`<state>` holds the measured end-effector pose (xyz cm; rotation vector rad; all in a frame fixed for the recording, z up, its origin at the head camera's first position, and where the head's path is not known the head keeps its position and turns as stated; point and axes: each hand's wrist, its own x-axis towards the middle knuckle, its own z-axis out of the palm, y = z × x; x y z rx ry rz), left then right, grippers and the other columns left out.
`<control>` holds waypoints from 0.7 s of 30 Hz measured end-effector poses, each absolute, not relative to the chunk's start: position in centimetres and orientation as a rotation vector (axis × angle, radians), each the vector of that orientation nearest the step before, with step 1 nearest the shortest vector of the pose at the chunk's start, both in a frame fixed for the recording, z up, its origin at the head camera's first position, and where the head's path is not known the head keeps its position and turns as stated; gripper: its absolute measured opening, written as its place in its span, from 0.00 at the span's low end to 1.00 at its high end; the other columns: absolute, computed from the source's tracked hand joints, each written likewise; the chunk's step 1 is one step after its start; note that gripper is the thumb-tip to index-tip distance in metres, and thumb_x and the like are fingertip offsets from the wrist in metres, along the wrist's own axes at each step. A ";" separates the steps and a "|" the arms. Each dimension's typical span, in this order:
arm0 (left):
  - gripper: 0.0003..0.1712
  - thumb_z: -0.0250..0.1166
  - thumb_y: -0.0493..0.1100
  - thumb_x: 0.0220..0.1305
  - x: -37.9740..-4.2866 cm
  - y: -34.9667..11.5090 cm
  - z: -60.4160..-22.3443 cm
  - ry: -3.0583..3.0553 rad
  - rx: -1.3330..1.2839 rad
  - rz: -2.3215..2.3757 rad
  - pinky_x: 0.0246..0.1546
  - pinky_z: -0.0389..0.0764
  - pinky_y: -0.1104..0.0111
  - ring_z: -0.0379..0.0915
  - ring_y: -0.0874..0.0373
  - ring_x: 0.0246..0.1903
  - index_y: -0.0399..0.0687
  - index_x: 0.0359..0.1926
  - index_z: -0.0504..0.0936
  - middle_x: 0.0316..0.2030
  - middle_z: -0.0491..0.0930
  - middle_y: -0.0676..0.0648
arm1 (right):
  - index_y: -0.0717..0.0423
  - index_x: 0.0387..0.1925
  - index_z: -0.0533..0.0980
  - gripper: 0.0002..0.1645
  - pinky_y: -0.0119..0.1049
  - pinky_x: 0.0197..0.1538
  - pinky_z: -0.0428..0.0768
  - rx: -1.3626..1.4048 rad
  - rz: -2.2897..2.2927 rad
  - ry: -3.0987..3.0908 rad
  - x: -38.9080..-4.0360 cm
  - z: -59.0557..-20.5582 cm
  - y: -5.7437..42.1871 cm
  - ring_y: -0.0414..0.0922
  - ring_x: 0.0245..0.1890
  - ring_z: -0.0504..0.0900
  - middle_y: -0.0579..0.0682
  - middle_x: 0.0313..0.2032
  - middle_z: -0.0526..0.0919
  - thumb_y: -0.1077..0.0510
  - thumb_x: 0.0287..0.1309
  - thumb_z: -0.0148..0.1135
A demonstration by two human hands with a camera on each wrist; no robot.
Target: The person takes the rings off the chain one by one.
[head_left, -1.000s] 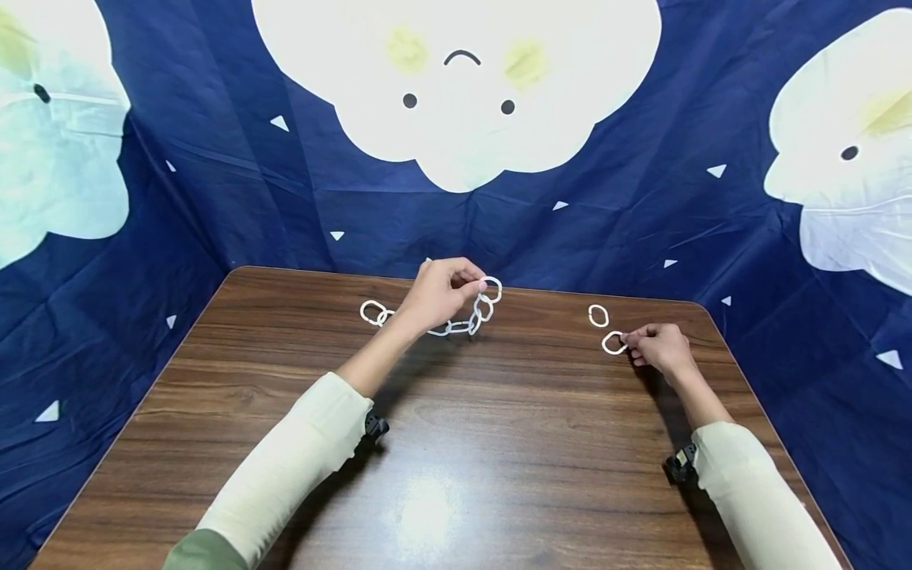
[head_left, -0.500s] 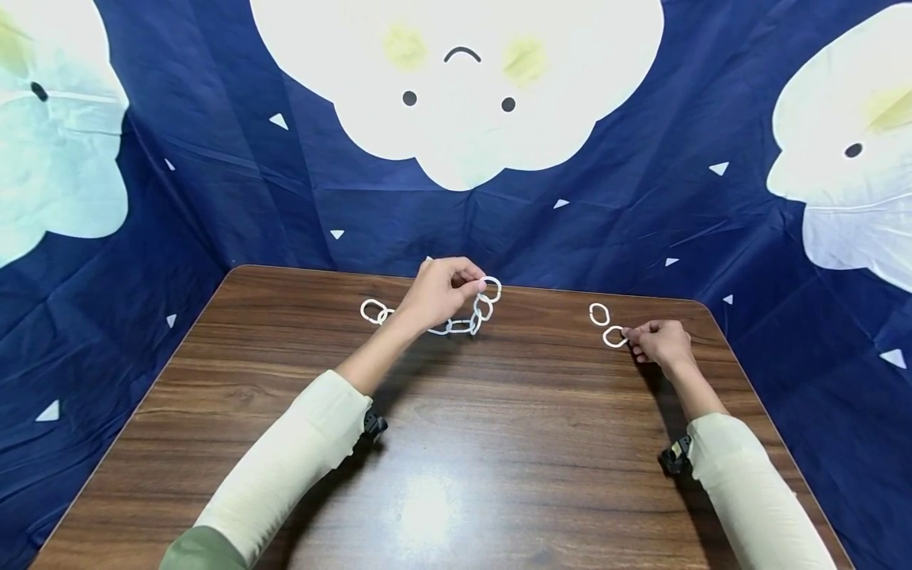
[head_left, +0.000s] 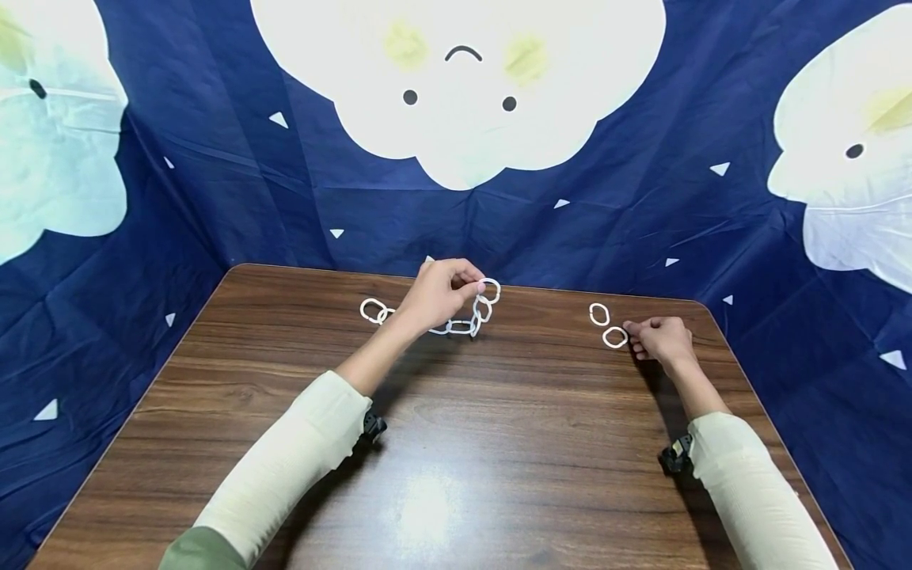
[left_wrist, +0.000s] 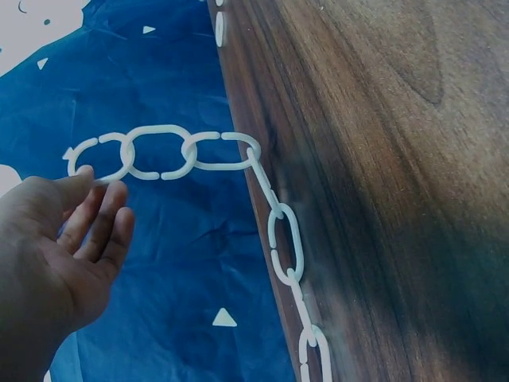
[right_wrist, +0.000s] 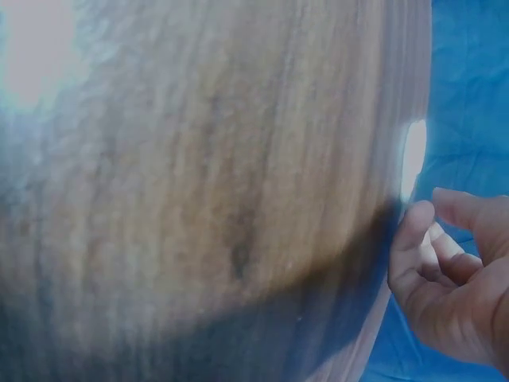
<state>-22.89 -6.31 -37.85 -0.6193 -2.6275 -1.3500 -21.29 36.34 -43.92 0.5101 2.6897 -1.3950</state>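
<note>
My left hand [head_left: 443,294] pinches the end link of a white plastic link chain [left_wrist: 161,130] between thumb and fingertips. From there the chain hangs down to the table and runs left behind the wrist, partly hidden in the head view. At the table's back right lie two loose white links: one with a small gap in its side [head_left: 590,314] and, just in front of it, a second link [head_left: 604,338]. Right beside that second link is my right hand [head_left: 664,340], its thumb and forefinger slightly parted and holding nothing. The right wrist view shows a blurred white link [right_wrist: 413,151] past the fingertips.
The brown wood-grain table [head_left: 484,443] ends just behind the links. A dark blue cloth [head_left: 299,214] with white cloud shapes stands along its back and sides. Black wrist cameras sit under both sleeves, the left camera [head_left: 374,426] close over the table.
The right fingertips have come off the nearer loose link, which has shifted slightly back and now lies free. My left hand keeps its pinch on the chain, nearly still.
</note>
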 end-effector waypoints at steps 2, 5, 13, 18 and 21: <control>0.05 0.74 0.41 0.77 -22.9 -6.3 -37.8 -2.628 -0.616 -1.350 0.46 0.84 0.64 0.89 0.54 0.41 0.45 0.48 0.94 0.42 0.95 0.46 | 0.71 0.47 0.84 0.21 0.29 0.31 0.89 0.494 -1.408 2.692 -21.3 -43.7 36.2 0.31 0.23 0.84 0.37 0.23 0.85 0.52 0.80 0.69; 0.05 0.74 0.41 0.78 -22.9 -6.2 -37.8 -2.633 -0.611 -1.355 0.46 0.83 0.65 0.88 0.55 0.41 0.45 0.48 0.94 0.42 0.94 0.46 | 0.71 0.48 0.84 0.21 0.29 0.31 0.90 0.467 -1.419 2.696 -21.4 -43.3 35.8 0.31 0.24 0.84 0.38 0.23 0.86 0.52 0.80 0.69; 0.06 0.74 0.42 0.78 -22.8 -6.2 -37.7 -2.635 -0.607 -1.356 0.45 0.83 0.65 0.88 0.54 0.41 0.45 0.49 0.93 0.42 0.94 0.46 | 0.73 0.49 0.84 0.24 0.29 0.31 0.90 0.386 -1.406 2.747 -21.6 -42.1 33.9 0.30 0.23 0.85 0.38 0.25 0.88 0.51 0.80 0.69; 0.06 0.74 0.41 0.78 -22.8 -6.2 -37.8 -2.628 -0.610 -1.356 0.46 0.84 0.64 0.88 0.54 0.40 0.44 0.48 0.94 0.42 0.94 0.46 | 0.75 0.52 0.84 0.25 0.31 0.32 0.91 0.335 -1.418 2.740 -21.7 -41.2 32.4 0.32 0.23 0.87 0.41 0.25 0.90 0.51 0.79 0.69; 0.07 0.74 0.41 0.78 -22.8 -6.2 -37.8 -2.629 -0.614 -1.365 0.46 0.84 0.64 0.88 0.54 0.41 0.43 0.49 0.94 0.42 0.94 0.46 | 0.74 0.52 0.84 0.26 0.35 0.33 0.92 0.300 -1.416 2.738 -21.7 -40.7 31.5 0.33 0.22 0.87 0.41 0.23 0.89 0.50 0.79 0.70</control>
